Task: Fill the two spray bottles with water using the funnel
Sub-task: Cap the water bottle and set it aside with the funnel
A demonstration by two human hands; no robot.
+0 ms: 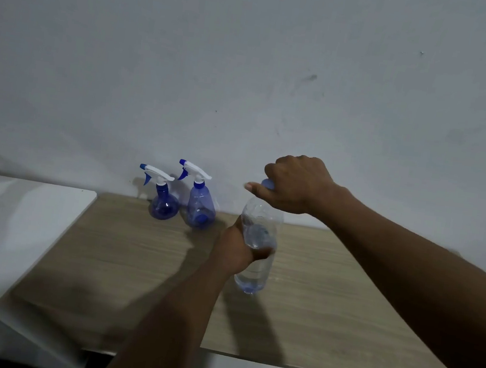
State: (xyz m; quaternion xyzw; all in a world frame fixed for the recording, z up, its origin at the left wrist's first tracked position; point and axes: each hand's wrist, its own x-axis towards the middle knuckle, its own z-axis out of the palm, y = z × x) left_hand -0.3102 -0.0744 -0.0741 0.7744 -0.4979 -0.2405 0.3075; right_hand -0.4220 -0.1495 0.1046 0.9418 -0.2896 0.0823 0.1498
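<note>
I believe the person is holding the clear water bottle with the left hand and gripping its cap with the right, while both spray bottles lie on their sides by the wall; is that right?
Not quite: in the head view both spray bottles stand upright by the wall. The rest holds: the left hand holds the clear water bottle, the right hand grips its cap.

We are seeing two blue spray bottles (184,199) standing upright side by side against the wall, white trigger heads still on
</note>
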